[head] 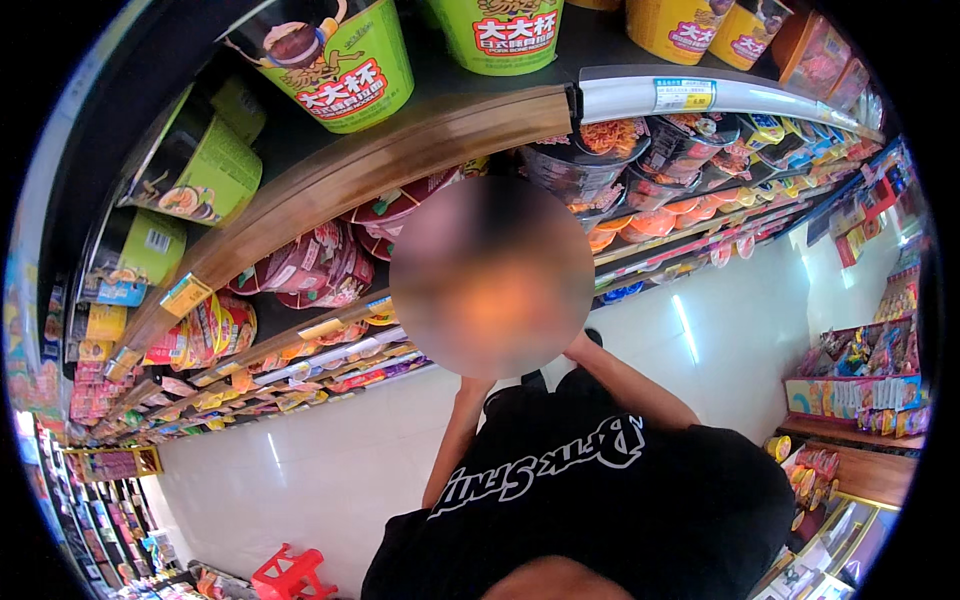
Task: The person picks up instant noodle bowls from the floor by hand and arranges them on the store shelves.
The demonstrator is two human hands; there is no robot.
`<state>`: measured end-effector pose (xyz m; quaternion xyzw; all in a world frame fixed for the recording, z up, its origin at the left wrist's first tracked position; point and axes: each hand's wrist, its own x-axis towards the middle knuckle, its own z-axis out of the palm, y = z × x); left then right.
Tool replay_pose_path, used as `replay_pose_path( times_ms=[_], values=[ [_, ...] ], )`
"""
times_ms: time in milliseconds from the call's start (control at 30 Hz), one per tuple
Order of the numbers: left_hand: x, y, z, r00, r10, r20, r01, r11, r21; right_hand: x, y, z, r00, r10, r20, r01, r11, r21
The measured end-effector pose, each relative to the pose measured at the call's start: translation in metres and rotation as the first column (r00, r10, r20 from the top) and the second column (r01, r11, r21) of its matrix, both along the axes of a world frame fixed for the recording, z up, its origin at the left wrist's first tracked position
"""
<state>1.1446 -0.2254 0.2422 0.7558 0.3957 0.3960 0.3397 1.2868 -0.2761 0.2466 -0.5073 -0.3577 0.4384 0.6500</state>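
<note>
A round blurred patch covers the middle of the view and hides both of my hands. My left forearm (454,442) rises into its lower edge. From the right, my right forearm (637,386) reaches the same patch, with the wrist (577,349) just showing. An orange blur lies inside the patch, but what it is cannot be made out. Behind the patch, maroon instant noodle bowls (322,262) stand on a shelf to the left. Black noodle bowls (585,169) are stacked to the right.
Green noodle cups (352,75) stand on the upper shelf, above its wooden edge strip (420,146). White tiled floor (247,487) runs beneath. A red plastic stool (292,574) is at lower left. A snack display box (847,394) sits on the right.
</note>
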Motion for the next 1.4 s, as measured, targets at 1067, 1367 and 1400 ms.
replay_pose_path(
  times_ms=[1067, 1367, 1400],
  values=[
    [-0.03, 0.07, -0.061, 0.96, -0.045, -0.277, 0.116, 0.963, 0.244, 0.052, -0.001, -0.068, 0.853, 0.213, -0.476, -0.304, 0.945, -0.123],
    [-0.027, 0.063, -0.058, 0.916, 0.055, -0.398, 0.053, 0.966, 0.254, 0.03, 0.004, -0.052, 0.833, 0.094, -0.546, -0.218, 0.961, -0.168],
    [-0.025, 0.062, -0.059, 0.926, 0.072, -0.37, 0.043, 0.955, 0.292, 0.03, 0.006, -0.051, 0.841, 0.087, -0.534, -0.212, 0.961, -0.176]
  ],
)
